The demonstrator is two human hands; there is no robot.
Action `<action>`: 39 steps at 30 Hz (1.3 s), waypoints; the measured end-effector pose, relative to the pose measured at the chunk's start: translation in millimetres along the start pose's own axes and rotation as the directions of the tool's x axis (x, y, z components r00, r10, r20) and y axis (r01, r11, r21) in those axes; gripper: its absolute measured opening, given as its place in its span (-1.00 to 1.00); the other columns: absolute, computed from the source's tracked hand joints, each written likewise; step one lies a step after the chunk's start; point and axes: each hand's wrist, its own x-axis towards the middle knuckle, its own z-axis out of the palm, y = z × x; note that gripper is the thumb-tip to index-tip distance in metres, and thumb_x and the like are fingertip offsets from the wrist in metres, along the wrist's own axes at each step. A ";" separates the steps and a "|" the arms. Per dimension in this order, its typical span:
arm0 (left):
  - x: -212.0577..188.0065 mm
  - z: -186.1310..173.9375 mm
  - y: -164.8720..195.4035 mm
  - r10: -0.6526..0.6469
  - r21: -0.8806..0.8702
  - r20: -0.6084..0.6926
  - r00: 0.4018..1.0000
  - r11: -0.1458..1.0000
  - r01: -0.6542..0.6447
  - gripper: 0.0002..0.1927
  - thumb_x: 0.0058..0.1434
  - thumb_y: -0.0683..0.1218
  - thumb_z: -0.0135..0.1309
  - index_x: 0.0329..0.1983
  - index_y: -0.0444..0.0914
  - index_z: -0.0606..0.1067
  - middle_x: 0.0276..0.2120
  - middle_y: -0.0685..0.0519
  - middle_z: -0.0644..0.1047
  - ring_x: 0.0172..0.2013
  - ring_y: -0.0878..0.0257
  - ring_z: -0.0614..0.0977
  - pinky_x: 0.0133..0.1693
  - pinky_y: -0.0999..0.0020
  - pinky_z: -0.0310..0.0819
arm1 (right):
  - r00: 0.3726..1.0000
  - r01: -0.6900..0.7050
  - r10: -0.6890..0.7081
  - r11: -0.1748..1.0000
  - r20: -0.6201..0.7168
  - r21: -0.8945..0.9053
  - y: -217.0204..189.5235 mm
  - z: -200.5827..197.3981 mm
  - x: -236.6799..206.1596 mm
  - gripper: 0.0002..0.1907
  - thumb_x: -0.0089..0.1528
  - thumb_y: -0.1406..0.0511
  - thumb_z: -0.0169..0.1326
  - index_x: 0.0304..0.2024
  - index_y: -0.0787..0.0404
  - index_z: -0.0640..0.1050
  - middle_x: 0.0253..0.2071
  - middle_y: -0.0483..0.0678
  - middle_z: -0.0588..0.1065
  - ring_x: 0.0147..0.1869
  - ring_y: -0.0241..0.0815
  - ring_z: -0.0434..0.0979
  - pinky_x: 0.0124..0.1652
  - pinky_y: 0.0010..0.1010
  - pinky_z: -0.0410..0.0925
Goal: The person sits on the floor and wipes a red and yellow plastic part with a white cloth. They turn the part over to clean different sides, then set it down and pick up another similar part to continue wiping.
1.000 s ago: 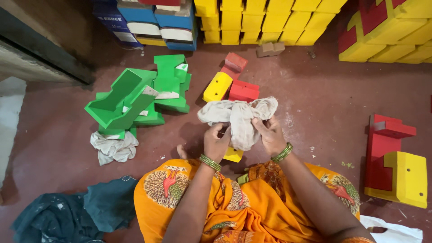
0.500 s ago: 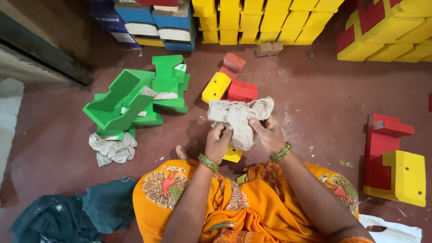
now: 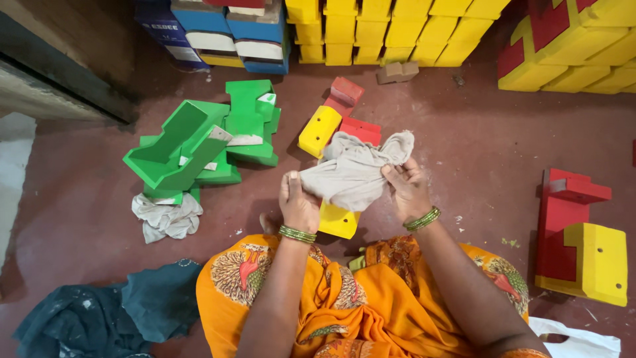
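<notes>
Both hands, left (image 3: 299, 205) & right (image 3: 407, 189), clamped on crumpled grey cloth (image 3: 351, 174) over yellow block (image 3: 339, 221).

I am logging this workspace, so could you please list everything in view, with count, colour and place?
grey cloth: one, grey, held in both hands.
yellow piece: one, yellow, under the cloth by the knees.
loose pieces: one yellow, two red, on the floor beyond the cloth.
green pieces: a heap, green, left.
white rag: one, below the green heap.
dark cloth: one, teal, bottom left.
red and yellow pieces: a few, right.
stacked blocks: many, yellow, blue, red, along the top.
left hand: gripping the cloth.
right hand: gripping the cloth.
</notes>
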 end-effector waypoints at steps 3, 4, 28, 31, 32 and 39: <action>6.0 -2.9 2.2 0.090 -0.020 -0.033 0.995 0.996 -0.091 -0.81 0.49 -0.01 -0.03 -0.16 -0.22 0.38 -0.34 0.21 0.40 -0.30 0.40 0.47 -0.21 0.40 0.50 | 1.000 -0.014 0.014 0.998 0.000 -0.067 -0.5 7.1 -3.2 -0.64 0.32 0.45 0.22 0.16 0.26 0.53 -0.09 -0.11 0.60 -0.20 -0.42 0.50 -0.30 -0.62 0.34; 7.2 -3.8 2.9 0.167 0.095 -0.066 0.984 0.983 -0.160 -0.82 0.50 -0.02 -0.03 -0.15 -0.23 0.39 -0.33 0.20 0.41 -0.29 0.41 0.46 -0.21 0.42 0.47 | 1.000 -0.008 0.008 0.997 -0.005 -0.075 -0.9 9.6 -4.4 -0.63 0.29 0.45 0.21 0.15 0.24 0.52 -0.08 -0.12 0.60 -0.16 -0.43 0.52 -0.26 -0.63 0.36; -40.5 29.4 3.8 -0.203 -0.027 0.244 0.948 0.976 0.216 -0.57 0.38 0.01 0.06 0.23 -0.27 0.38 0.07 0.02 0.52 0.06 0.21 0.55 0.10 0.21 0.47 | 0.972 -0.232 0.226 0.915 -0.056 -0.330 -27.0 62.6 -30.1 -0.54 0.27 0.32 0.15 0.20 0.19 0.37 0.07 0.04 0.49 0.04 -0.18 0.51 -0.07 -0.29 0.41; -29.4 12.3 -15.8 0.028 0.182 0.112 0.993 0.982 -0.049 -0.67 0.46 -0.05 0.11 0.15 -0.35 0.44 -0.04 -0.02 0.52 -0.10 0.26 0.54 -0.06 0.30 0.49 | 0.951 0.293 -0.292 0.747 0.101 -0.597 -38.4 76.5 -41.7 -0.44 0.29 0.25 0.14 0.30 0.16 0.28 0.18 0.07 0.38 0.20 -0.06 0.40 0.19 -0.20 0.33; -25.9 9.0 -20.7 0.073 0.286 0.106 0.992 0.953 -0.101 -0.67 0.45 -0.07 0.13 0.14 -0.37 0.44 -0.06 -0.03 0.52 -0.13 0.28 0.53 -0.09 0.34 0.49 | 0.845 0.514 -0.442 0.511 0.302 -0.689 -44.1 80.2 -46.8 -0.46 0.32 0.24 0.09 0.31 0.20 0.29 0.25 0.12 0.36 0.29 0.06 0.38 0.30 -0.14 0.26; -42.7 12.7 -22.7 0.125 0.380 0.322 0.938 0.891 -0.250 -0.46 0.23 -0.20 0.16 0.25 -0.27 0.27 -0.03 0.03 0.50 -0.07 0.31 0.55 -0.05 0.37 0.53 | 0.662 0.744 -0.160 0.253 0.732 -0.618 -52.2 95.0 -48.6 -0.31 0.13 0.00 0.24 0.21 0.17 0.41 0.10 0.03 0.45 0.28 0.04 0.41 0.38 -0.08 0.13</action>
